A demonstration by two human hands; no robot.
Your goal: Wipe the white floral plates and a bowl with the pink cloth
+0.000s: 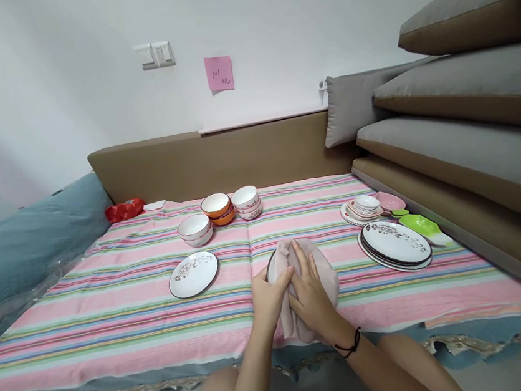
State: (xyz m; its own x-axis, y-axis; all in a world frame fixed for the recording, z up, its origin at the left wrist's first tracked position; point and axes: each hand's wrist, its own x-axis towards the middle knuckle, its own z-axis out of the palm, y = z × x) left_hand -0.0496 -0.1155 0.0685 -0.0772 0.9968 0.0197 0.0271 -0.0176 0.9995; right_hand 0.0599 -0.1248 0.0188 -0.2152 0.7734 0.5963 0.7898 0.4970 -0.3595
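Observation:
A white plate with a dark rim is mostly covered by a pale pink-beige cloth. My left hand grips the plate's left edge, its thumb lying over the cloth. Across the cloth, my right hand presses it against the plate with fingers stretched out. The cloth hides most of the plate's face and hangs down toward my lap. To the left, a white plate with a brown flower print lies flat on the striped tablecloth.
Bowls stand farther back: white, orange and patterned white. On the right are stacked plates, small dishes, a pink bowl and a green dish. Cushions rise along the right side. A red package lies back left.

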